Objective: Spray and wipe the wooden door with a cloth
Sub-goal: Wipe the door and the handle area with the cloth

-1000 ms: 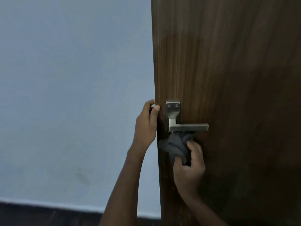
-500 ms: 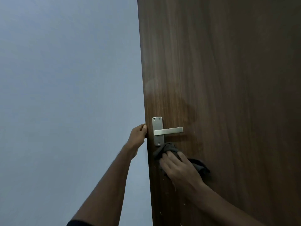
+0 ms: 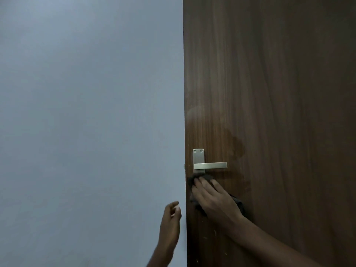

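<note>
While flat on the door (image 3: 269, 93), right hand (image 3: 213, 197) atop cloth (image 3: 238, 204), fingers straight; left hand (image 3: 170, 220) loose, empty.

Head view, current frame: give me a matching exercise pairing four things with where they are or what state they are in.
Things:
1. dark grey cloth
2. brushed metal lever door handle
3. left hand
4. right hand

States:
A. level, just above the wiping spot
B. loosely curled, off the brown wooden door, beside its edge
C. flat, fingers straight, pressing toward the door
D. pinned against the door under a palm

Pairs: 1-D, 2-A, 3-B, 4-C
</note>
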